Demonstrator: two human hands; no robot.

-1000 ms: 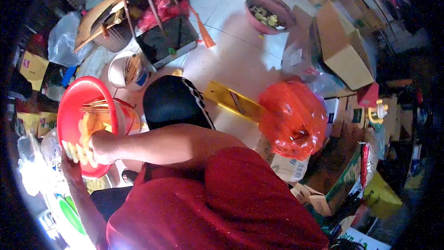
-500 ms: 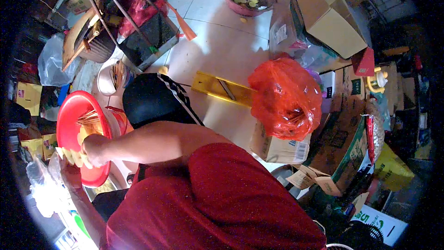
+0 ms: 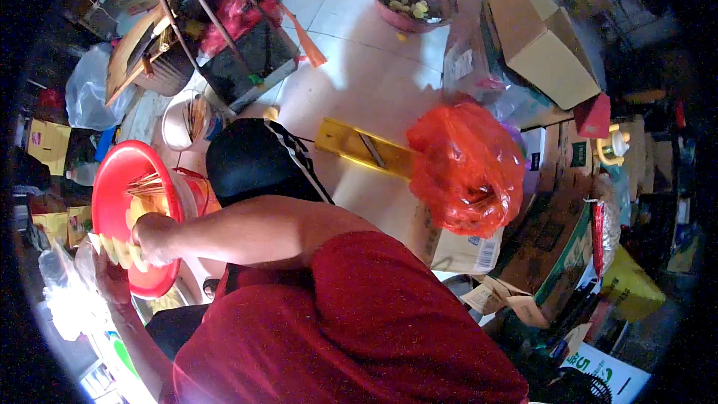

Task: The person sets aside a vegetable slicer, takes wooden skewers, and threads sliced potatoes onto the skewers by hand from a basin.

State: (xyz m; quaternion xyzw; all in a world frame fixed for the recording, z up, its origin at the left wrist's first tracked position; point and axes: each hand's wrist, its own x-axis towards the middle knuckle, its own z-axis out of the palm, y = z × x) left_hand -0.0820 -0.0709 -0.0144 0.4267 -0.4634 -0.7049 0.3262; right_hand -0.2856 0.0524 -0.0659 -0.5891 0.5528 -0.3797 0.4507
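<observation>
A row of pale yellow potato slices (image 3: 117,251) stands side by side between my hands at the near rim of a red basin (image 3: 114,157). My right hand (image 3: 155,236) reaches across from the right, its fingers closed against the slices; whether a stick runs through them is hidden. From below, my left hand (image 3: 112,281) is closed around the lower side of the same row. Inside the basin, thin wooden skewers (image 3: 146,184) lean above more yellow slices (image 3: 153,204).
A yellow slicer (image 3: 362,147) lies by a red plastic bag (image 3: 467,168) on a carton. Farther off is a tub (image 3: 380,13) with scraps. A white bucket (image 3: 173,121) holds sticks. Cardboard boxes (image 3: 557,49) line the right; a metal-framed chair (image 3: 202,11) stands left.
The view has shifted slightly, so the surroundings sit a little farther right. Both hands keep their hold on the slices, with hardly any visible movement.
</observation>
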